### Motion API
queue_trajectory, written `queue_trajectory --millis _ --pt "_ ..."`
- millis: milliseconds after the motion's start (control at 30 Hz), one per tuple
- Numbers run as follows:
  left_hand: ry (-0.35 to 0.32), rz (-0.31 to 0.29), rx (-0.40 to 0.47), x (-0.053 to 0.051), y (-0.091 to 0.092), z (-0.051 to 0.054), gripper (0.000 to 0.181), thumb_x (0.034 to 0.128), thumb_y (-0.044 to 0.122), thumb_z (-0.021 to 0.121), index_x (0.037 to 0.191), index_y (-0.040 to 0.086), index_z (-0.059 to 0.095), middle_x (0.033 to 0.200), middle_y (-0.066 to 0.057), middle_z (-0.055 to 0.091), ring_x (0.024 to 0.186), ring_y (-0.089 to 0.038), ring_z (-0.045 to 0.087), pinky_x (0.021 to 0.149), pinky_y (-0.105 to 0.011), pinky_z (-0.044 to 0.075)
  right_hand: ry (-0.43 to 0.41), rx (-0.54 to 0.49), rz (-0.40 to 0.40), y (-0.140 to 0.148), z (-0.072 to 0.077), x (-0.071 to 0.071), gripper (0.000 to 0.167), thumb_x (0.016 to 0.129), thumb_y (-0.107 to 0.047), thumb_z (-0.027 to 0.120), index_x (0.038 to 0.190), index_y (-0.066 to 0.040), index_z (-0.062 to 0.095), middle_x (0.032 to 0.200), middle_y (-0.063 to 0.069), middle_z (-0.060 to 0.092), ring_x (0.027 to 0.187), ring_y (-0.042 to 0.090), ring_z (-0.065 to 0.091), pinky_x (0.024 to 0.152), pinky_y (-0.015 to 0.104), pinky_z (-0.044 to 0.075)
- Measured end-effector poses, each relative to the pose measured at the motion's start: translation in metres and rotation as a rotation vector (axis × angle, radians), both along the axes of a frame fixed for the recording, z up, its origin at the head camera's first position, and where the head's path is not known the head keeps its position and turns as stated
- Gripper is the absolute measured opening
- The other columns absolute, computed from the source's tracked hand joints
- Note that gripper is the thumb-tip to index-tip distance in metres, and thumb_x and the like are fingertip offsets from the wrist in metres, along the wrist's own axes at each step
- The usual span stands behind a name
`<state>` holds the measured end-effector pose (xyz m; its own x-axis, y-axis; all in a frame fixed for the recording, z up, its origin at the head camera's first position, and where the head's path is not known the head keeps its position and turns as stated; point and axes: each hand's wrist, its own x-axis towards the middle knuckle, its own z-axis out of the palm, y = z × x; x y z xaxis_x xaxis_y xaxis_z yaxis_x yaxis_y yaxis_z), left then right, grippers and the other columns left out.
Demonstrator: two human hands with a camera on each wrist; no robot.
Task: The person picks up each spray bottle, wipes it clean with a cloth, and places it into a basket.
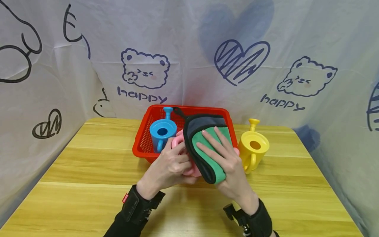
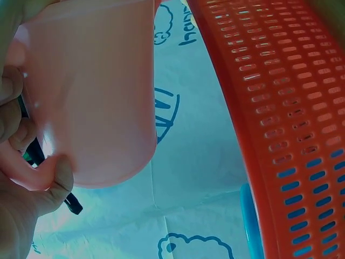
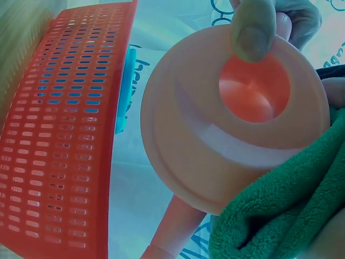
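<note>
My left hand [image 1: 174, 163] grips the handle of a pink watering can [image 2: 99, 91], fingers curled round it and the thumb near the round opening on its top [image 3: 188, 135]. A folded green and grey cloth with black edging [image 1: 208, 144] lies under my right hand [image 1: 229, 161], which holds it against the can's side, fingers spread over the green face. In the right wrist view the green cloth [image 3: 285, 205] touches the can's body. The cloth hides much of the can in the head view.
Behind the hands stands a red basket [image 1: 140, 149] with a blue watering can [image 1: 160, 131] in it. To its right, on the wooden table [image 1: 88, 194], stands a yellow watering can [image 1: 254, 146]. A white sheet with drawings [image 1: 189, 79] hangs behind the table.
</note>
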<state>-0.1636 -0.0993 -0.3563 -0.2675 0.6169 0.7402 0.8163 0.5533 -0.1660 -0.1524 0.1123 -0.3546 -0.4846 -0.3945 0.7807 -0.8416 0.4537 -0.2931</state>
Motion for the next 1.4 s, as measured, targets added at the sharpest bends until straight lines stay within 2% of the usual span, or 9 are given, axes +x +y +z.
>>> queue_trajectory --millis 133,367,600,700,800,900,1033,1167,1400 --pt "-0.005 0.0 0.015 0.0 -0.001 0.001 0.037 0.0618 0.04 0.096 0.062 0.02 0.065 0.06 0.007 0.056 0.101 -0.02 0.06 0.089 -0.042 0.048 0.009 0.003 0.017 0.001 0.001 -0.001 0.05 0.102 -0.05 0.046 0.134 -0.018 0.065 0.151 0.007 0.053 0.15 0.038 0.034 0.111 0.063 0.039" --pt "0.015 0.029 0.064 -0.003 -0.006 0.001 0.042 0.058 0.043 0.098 0.061 0.018 0.063 0.062 0.006 0.059 0.1 -0.021 0.06 0.083 -0.045 0.05 0.035 0.025 0.119 0.006 0.002 -0.003 0.043 0.103 -0.042 0.048 0.133 -0.015 0.066 0.151 0.008 0.054 0.15 0.038 0.034 0.124 0.048 0.029" --pt "0.036 0.07 0.08 -0.005 -0.01 0.003 0.048 0.0553 0.045 0.098 0.086 0.016 0.075 0.087 0.005 0.075 0.103 -0.023 0.059 0.081 -0.043 0.047 0.05 0.053 0.144 0.007 0.002 -0.003 0.045 0.102 -0.045 0.049 0.131 -0.015 0.067 0.151 0.008 0.054 0.15 0.037 0.034 0.124 0.051 0.027" --pt "0.029 0.059 0.077 -0.005 -0.01 0.002 0.049 0.055 0.045 0.098 0.09 0.018 0.076 0.085 0.005 0.075 0.106 -0.024 0.059 0.082 -0.043 0.047 0.053 0.049 0.136 0.006 0.002 -0.003 0.046 0.101 -0.046 0.049 0.131 -0.015 0.067 0.15 0.008 0.055 0.15 0.036 0.034 0.123 0.051 0.028" --pt "0.02 0.034 0.064 -0.005 -0.008 0.002 0.045 0.0562 0.045 0.098 0.088 0.02 0.077 0.078 0.006 0.072 0.107 -0.024 0.06 0.085 -0.045 0.049 0.053 0.032 0.119 0.004 0.001 -0.003 0.045 0.102 -0.044 0.048 0.132 -0.015 0.067 0.149 0.008 0.055 0.15 0.037 0.035 0.124 0.049 0.028" --pt "0.011 0.01 0.043 -0.003 -0.006 0.001 0.038 0.0578 0.044 0.097 0.075 0.02 0.074 0.069 0.006 0.066 0.106 -0.022 0.06 0.087 -0.044 0.049 0.04 0.006 0.101 0.003 -0.001 -0.004 0.044 0.103 -0.041 0.048 0.133 -0.015 0.066 0.15 0.009 0.055 0.15 0.038 0.035 0.124 0.047 0.029" --pt "0.025 0.003 0.008 -0.001 -0.002 0.001 0.041 0.0593 0.045 0.097 0.061 0.019 0.065 0.061 0.006 0.057 0.102 -0.021 0.06 0.087 -0.043 0.048 0.011 -0.033 0.081 0.004 -0.002 -0.004 0.044 0.102 -0.039 0.049 0.134 -0.015 0.065 0.151 0.01 0.053 0.15 0.039 0.035 0.121 0.051 0.033" --pt "0.029 0.011 -0.003 -0.001 0.0 0.001 0.041 0.0605 0.045 0.096 0.061 0.018 0.065 0.06 0.005 0.057 0.099 -0.02 0.059 0.088 -0.042 0.048 -0.002 -0.047 0.071 0.005 -0.002 -0.004 0.045 0.101 -0.04 0.05 0.136 -0.015 0.064 0.152 0.009 0.053 0.15 0.039 0.034 0.119 0.055 0.035" --pt "0.025 0.033 0.045 -0.002 -0.001 0.001 0.041 0.0595 0.044 0.097 0.061 0.018 0.065 0.064 0.006 0.063 0.1 -0.02 0.06 0.085 -0.044 0.05 0.035 -0.038 0.114 0.005 -0.001 -0.006 0.043 0.103 -0.039 0.049 0.133 -0.014 0.066 0.15 0.009 0.055 0.149 0.04 0.036 0.124 0.045 0.03"
